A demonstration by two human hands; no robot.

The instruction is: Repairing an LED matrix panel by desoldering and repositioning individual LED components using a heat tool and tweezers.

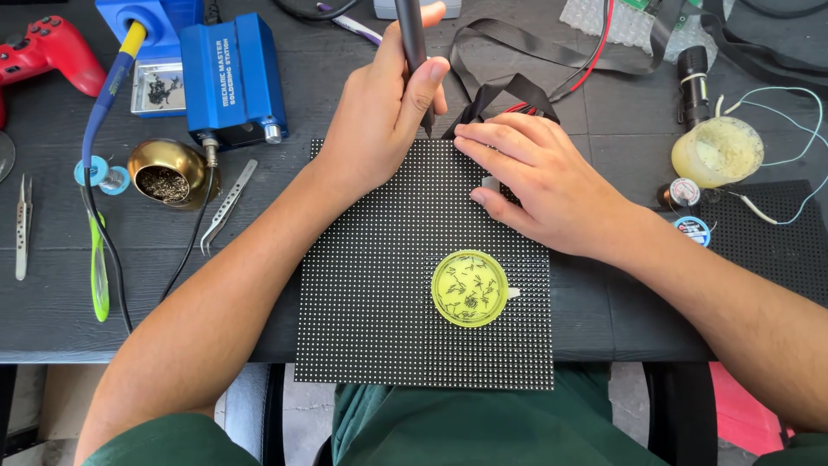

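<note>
Head cam: LED panel [405,285] lies flat on desk [52,293], overhanging near edge. Left hand [384,116] fist-closed round a dark tool [412,39], tip down at panel's far edge; right hand [539,177] flat, fingers spread, holding nothing, apparently pinning panel steady. Yellow dish [470,288] w/ bits sits on panel; blue station [231,78] far left.

A black dotted LED panel [379,285] is lying flat, overhanging the desk's near edge at 6 o'clock. A dark pen-shaped tool [412,39] is standing nearly upright, its tip meeting the panel's 12 o'clock edge.
</note>
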